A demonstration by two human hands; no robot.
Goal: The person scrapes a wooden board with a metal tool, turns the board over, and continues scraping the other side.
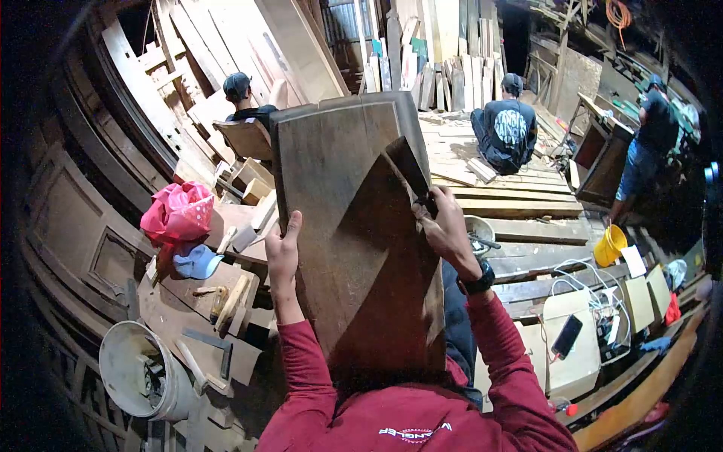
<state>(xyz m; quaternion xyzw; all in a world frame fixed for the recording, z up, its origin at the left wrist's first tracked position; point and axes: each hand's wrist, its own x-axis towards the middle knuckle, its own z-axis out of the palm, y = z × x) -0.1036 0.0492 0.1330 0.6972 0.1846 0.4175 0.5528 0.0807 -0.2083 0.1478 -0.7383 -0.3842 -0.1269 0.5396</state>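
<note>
A broad brown wooden panel (331, 196) with a rounded top edge stands tilted in front of my chest. My left hand (283, 256) grips its left edge, thumb raised on the near side and the other fingers partly hidden. Over the panel's right side, my right hand (446, 230) is closed on a bent, dark brown sheet of sandpaper (407, 167). The sheet stands out from the panel's face, and a large dark shadow falls across the wood below it.
Left are a pink bag (178, 213), a blue cap (197, 261) and a white bucket (147, 371). Right are a yellow bucket (610, 245) and a phone (567, 336) beside cables. Three people are farther off; one person (509, 124) sits on the planks (520, 207).
</note>
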